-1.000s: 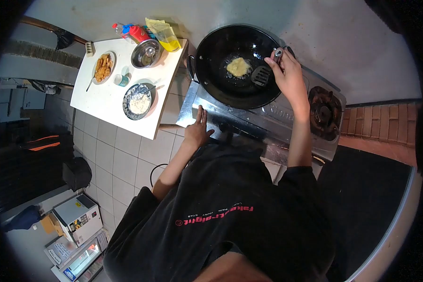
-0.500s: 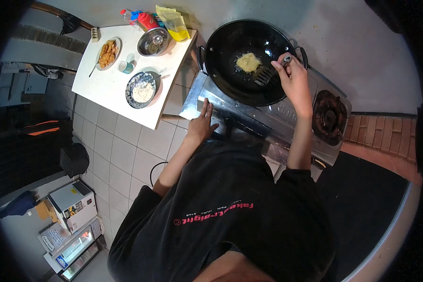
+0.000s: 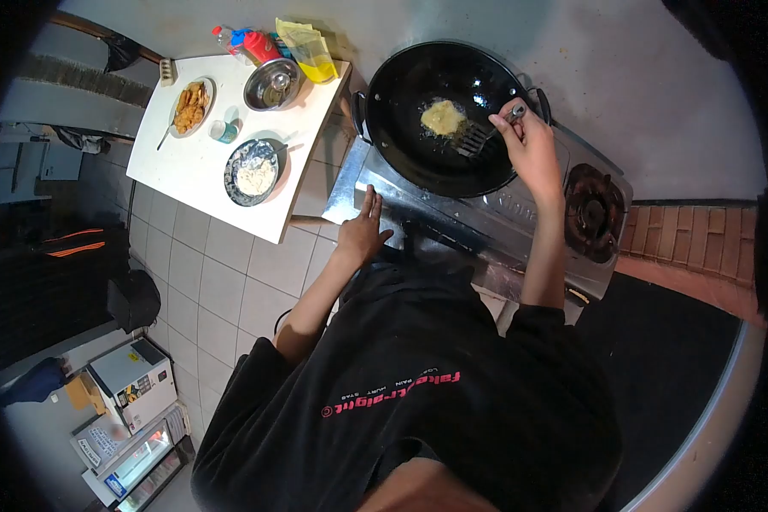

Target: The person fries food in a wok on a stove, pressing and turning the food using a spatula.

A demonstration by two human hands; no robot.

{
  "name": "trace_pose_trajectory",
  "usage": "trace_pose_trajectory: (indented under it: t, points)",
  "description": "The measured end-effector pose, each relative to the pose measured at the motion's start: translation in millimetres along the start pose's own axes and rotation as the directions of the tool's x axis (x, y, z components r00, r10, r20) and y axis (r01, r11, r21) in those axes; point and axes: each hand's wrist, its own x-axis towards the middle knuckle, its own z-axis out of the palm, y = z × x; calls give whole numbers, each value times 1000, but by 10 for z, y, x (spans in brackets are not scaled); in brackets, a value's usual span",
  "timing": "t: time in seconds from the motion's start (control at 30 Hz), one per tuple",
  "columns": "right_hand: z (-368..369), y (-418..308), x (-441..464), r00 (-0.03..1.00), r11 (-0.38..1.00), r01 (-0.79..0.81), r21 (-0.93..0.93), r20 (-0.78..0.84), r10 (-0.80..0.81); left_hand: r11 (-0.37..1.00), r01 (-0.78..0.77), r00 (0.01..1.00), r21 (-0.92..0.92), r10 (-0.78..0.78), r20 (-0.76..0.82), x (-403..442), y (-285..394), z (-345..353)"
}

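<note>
wok (image 3: 418,162): frying piece (image 3: 443,118) in oil | right hand (image 3: 533,152) grips slotted spatula (image 3: 474,140) | left hand (image 3: 363,235) open, fingers extended | bowl (image 3: 233,186): pale batter (image 3: 256,177)

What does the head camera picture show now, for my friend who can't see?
A person's right hand holds a slotted spatula beside pale food frying in a black wok. The left hand rests on the stove's edge.

wok (image 3: 405,141): black, glossy | stove (image 3: 474,209): shiny metal | shirt (image 3: 452,341): matt cloth
</note>
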Motion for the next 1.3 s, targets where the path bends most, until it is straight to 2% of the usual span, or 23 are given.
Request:
trace_pose_trajectory:
  t: [0.1, 0.23, 0.27, 0.33, 0.4, 0.5, 0.67, 0.97, 1.03, 1.1, 1.13, 1.2, 1.3]
  points:
    - [-65, -92, 38, 1000, 999, 25, -35, 15, -25, 1000, -23, 999, -6, 22, -49, 9, -23, 48]
    - [-113, -161, 35, 996, 993, 85, -81, 30, -83, 999, 6, 1000, -40, -7, -19, -10, -6, 74]
    - [-113, -168, 38, 994, 991, 104, -84, 17, -103, 1000, 3, 998, -25, -4, -59, -11, -18, 135]
    - [-129, -207, 76, 995, 989, 96, -112, 25, -93, 1000, 3, 994, -11, -4, -106, 8, -14, 119]
    - [-119, -203, 38, 998, 988, 64, -138, 23, -62, 996, 3, 998, -90, -9, -63, -19, -18, 120]
    - [-103, -209, 83, 997, 992, 60, -114, 48, -55, 987, -41, 990, -156, 19, -140, -27, -50, 209]
    - [-47, -261, 117, 996, 996, 84, -21, -17, -84, 993, -26, 991, -111, 11, -130, 0, -81, 250]
    - [-13, -243, -101, 990, 990, 136, -38, -43, -138, 996, -24, 985, -87, 8, -173, -24, -68, 241]
    - [8, -175, -175, 995, 996, 90, -9, -31, -90, 996, -35, 981, -78, 20, -191, -36, -63, 244]
    - [-14, -175, -197, 999, 994, 1, 110, -48, 5, 995, -11, 988, -97, -4, -152, -32, -42, 223]
    - [-35, -191, -169, 998, 994, 4, 112, -67, 4, 997, -11, 989, -75, 0, -149, -25, -40, 215]
    - [-60, -210, -119, 996, 971, -52, 234, -55, 66, 999, -28, 994, -43, 23, -109, -31, -50, 167]
    - [-73, -210, -26, 992, 969, 28, 247, -127, 4, 998, -58, 996, 2, 58, -63, 2, -73, 74]
